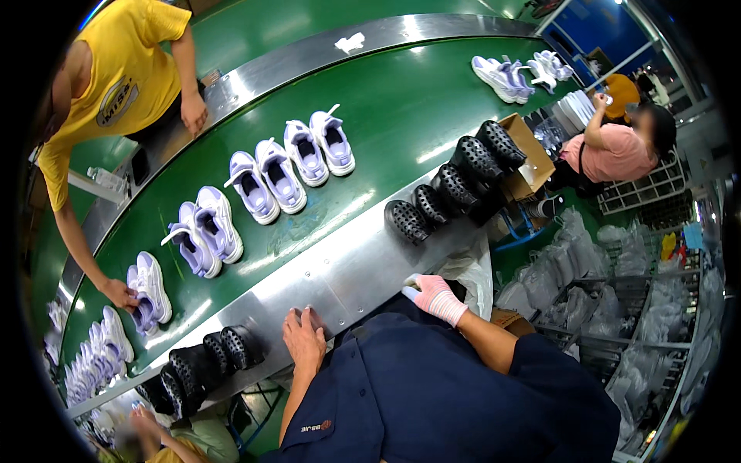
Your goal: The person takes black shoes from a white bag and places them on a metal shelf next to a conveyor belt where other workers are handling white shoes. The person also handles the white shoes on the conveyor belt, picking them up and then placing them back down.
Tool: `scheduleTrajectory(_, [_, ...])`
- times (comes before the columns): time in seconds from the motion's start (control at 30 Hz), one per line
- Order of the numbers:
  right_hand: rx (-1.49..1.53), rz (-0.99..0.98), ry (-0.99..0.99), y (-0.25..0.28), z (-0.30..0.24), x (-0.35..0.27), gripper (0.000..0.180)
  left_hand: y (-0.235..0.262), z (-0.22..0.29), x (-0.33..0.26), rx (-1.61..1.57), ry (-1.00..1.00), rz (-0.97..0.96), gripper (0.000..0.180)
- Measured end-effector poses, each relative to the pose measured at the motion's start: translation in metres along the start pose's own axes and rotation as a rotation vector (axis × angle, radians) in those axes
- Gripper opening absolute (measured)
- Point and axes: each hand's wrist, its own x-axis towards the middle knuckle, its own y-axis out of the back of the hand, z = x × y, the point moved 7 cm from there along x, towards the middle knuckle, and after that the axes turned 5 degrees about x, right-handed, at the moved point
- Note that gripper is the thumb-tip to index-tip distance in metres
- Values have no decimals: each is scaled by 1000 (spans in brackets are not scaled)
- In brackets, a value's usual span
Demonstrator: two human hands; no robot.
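Observation:
My bare left hand (305, 338) rests on the metal ledge (309, 289) of the green conveyor, its fingers spread and nothing under them that I can see. My right hand (437, 299), in a pale pink glove with whitish fingertips, is at the same ledge's near edge. Its thumb and a finger point left, apart, and no object shows between them. Several black perforated shoe-shaped forms (407, 221) stand on the ledge beyond my right hand. To the left of my left hand is another group of black forms (241, 346). Lilac-and-white sneakers (280, 182) lie in pairs on the belt.
Across the green belt (370, 116), a person in yellow (139, 69) touches a sneaker (150, 292). An open cardboard box (532, 158) stands behind the right-hand forms. A person in pink (617, 154) sits at far right, near racks of plastic-bagged items (571, 262). Another person's hands (147, 424) show lower left.

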Motion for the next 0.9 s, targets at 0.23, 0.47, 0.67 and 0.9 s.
scheduleTrajectory(0.23, [-65, 107, -49, 2, 26, -28, 32, -23, -19, -4, 46, -50, -143, 83])
scheduleTrajectory(0.47, [-91, -313, 290, -97, -69, 8, 29, -14, -49, -32, -277, 89, 204, 46])
scheduleTrajectory(0.67, [-321, -778, 602, -201, -162, 23, 26, -72, -80, -202, -659, 835, 467, 25])
scheduleTrajectory(0.9, [-674, -991, 747, -282, -216, 2, 38, -267, 53, -428, -799, 1598, 14, 29])
